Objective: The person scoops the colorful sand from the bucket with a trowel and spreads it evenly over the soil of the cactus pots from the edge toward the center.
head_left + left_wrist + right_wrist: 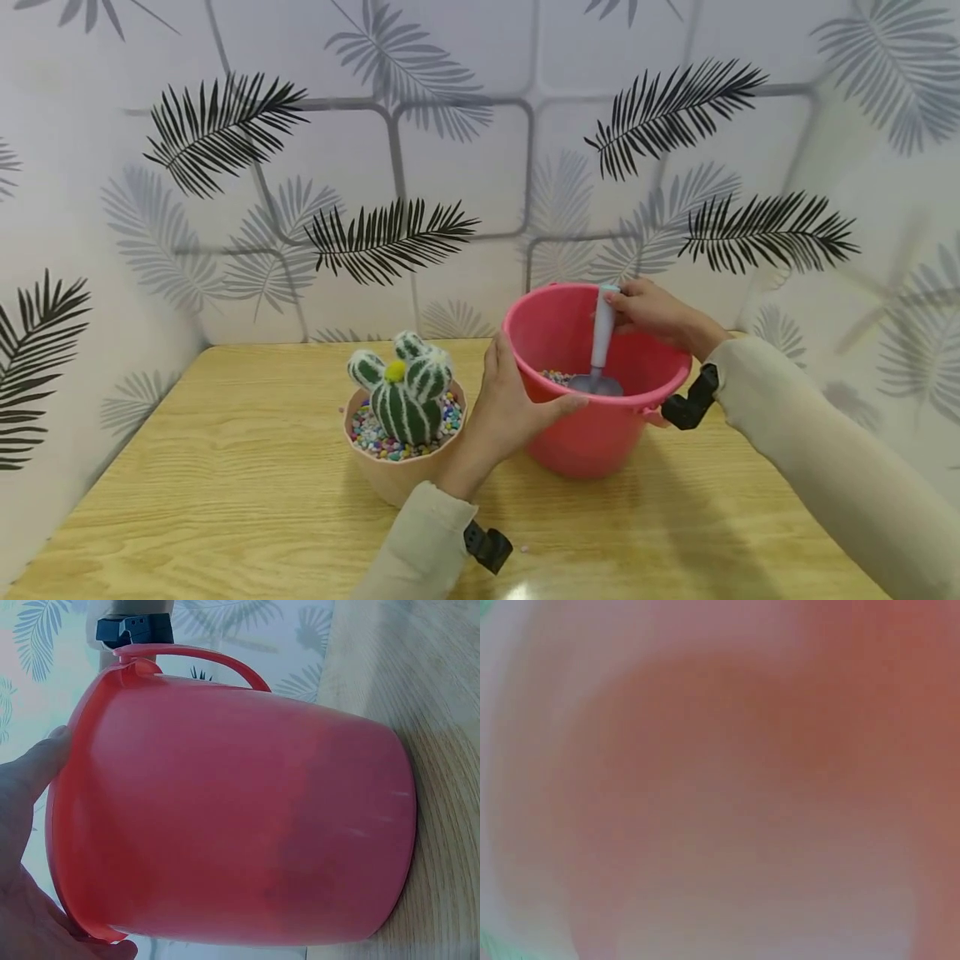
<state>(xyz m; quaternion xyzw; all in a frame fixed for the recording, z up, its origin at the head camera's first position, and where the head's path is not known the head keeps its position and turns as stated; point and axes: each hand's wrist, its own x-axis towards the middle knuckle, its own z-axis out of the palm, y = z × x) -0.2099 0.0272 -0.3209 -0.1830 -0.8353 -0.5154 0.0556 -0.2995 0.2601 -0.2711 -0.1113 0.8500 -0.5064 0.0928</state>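
Observation:
My left hand (498, 408) grips the rim of a pink-red bucket (585, 442), thumb along the near edge and fingers at its left side. The left wrist view shows the bucket's outer wall (225, 810) and handle (202, 652). With my right hand (660, 312) I hold the pale handle of a small trowel (602, 333), whose grey blade is down inside the bucket near colored pebbles (555, 377). Only a blur fills the right wrist view.
Left of the bucket stands a peach pot (390, 479) of colored pebbles with a knitted cactus (405, 408) bearing a yellow flower. Both rest on a wooden table (225, 467). A leaf-patterned wall (465, 183) rises behind the table.

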